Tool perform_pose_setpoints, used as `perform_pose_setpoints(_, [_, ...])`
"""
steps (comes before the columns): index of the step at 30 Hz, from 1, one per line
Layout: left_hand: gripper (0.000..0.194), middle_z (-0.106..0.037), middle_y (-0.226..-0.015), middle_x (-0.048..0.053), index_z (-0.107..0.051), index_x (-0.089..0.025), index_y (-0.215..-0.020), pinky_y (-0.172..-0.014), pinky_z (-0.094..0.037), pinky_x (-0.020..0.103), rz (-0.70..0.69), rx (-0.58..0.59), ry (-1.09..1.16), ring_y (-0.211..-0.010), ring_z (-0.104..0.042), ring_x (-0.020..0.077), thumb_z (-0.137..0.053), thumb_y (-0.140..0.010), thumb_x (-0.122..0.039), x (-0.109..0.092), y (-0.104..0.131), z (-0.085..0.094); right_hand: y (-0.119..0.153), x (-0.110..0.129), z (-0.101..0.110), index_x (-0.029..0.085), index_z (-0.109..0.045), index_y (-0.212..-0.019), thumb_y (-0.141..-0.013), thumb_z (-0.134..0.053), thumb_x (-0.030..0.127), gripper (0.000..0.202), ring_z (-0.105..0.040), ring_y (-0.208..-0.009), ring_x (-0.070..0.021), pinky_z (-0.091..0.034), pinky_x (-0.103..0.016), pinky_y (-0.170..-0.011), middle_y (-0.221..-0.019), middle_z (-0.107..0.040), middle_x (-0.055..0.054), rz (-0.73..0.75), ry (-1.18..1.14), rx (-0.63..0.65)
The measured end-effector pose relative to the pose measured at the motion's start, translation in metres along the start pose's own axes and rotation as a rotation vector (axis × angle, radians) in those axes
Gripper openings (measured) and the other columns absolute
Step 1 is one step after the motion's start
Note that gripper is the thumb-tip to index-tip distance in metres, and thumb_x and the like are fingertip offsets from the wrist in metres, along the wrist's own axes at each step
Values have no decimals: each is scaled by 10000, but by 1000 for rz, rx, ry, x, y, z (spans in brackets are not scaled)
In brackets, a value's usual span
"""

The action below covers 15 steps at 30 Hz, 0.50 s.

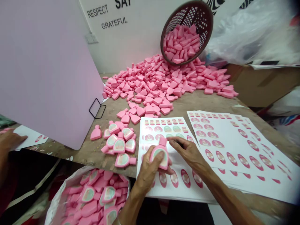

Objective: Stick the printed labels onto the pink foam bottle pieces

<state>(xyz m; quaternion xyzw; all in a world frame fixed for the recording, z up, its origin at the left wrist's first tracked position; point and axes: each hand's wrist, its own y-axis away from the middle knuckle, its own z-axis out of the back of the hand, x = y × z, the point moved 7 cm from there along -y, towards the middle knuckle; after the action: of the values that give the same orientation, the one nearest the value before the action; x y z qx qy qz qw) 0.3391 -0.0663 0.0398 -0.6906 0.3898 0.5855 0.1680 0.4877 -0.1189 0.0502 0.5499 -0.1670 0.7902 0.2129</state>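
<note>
The counter (206, 101) bears a heap of pink bottles (150, 82) and, nearer, a sheet (180, 165); over it, the left hand (148, 167) grips a labelled bottle (164, 150), the right hand (186, 149) curled near its cap, grip unclear

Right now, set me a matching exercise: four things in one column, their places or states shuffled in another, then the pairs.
Things
1. Brown basket
2. Left hand
3. White bag
4. Tall panel

Places or states
A. Below the near edge of the table, with pink pieces inside
B. Standing at the left of the view
C. Tipped over at the back
D. Gripping a labelled bottle shape

Pairs: 1-C, 2-D, 3-A, 4-B
</note>
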Motion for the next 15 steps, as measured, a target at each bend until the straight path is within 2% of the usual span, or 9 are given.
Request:
perform_pose_setpoints(3, [335,-651,-820,38,-608,-180,-918,-678,-482,273,-200,-434,-421,-731,-618,169,-525,-856,-498,-37,5,69,-42,-8,16,203,-702,-981,-827,-552,522,384,-622,-760,-183,-464,-276,-653,-853,-706,-40,24,254,-95])
perform_pose_setpoints(5, [370,-634,-790,43,-625,-180,-860,-727,-464,316,-285,-688,-695,-756,-586,195,-473,-869,-517,-60,6,112,-80,-12,20,209,-712,-962,-853,-518,460,336,-643,-802,-190,-459,-271,-689,-892,-722,-48,10,473,-125])
perform_pose_setpoints(6, [389,-630,-789,51,-631,-180,-845,-754,-456,344,-296,-782,-818,-767,-577,210,-443,-878,-519,-69,5,130,-100,-13,20,206,-718,-951,-856,-511,430,319,-651,-823,-200,-454,-274,-697,-907,-727,-59,-12,548,-144])
perform_pose_setpoints(8, [433,-629,-829,91,-640,-164,-823,-808,-444,402,-295,-884,-1027,-831,-571,248,-363,-909,-484,-80,-3,156,-138,-15,15,175,-728,-901,-850,-510,416,328,-660,-831,-238,-444,-293,-681,-884,-728,-106,-70,643,-179])
perform_pose_setpoints(9, [449,-629,-887,121,-649,-152,-835,-841,-435,433,-303,-921,-1112,-891,-568,272,-334,-919,-460,-84,-6,163,-154,-16,10,152,-730,-868,-840,-521,421,342,-662,-831,-258,-440,-304,-671,-864,-725,-135,-98,671,-192])
perform_pose_setpoints(11, [457,-599,-1057,181,-663,-124,-906,-908,-408,489,-373,-986,-1240,-1036,-534,313,-319,-930,-424,-91,-8,167,-179,-16,-1,124,-726,-820,-812,-554,441,361,-664,-835,-280,-437,-310,-659,-839,-718,-174,-143,726,-204])
perform_pose_setpoints(13, [409,-528,-1214,202,-655,-118,-1016,-966,-378,515,-524,-1044,-1296,-1153,-478,327,-375,-927,-401,-98,-2,156,-192,-15,-8,115,-723,-820,-791,-579,450,366,-663,-844,-274,-435,-301,-661,-849,-716,-183,-154,764,-202])
perform_pose_setpoints(15, [333,-503,-1251,184,-634,-134,-1081,-994,-378,491,-701,-1022,-1273,-1191,-461,305,-442,-918,-352,-104,7,134,-193,-10,-7,104,-720,-863,-804,-560,439,375,-657,-863,-271,-433,-304,-674,-887,-713,-191,-129,791,-203])
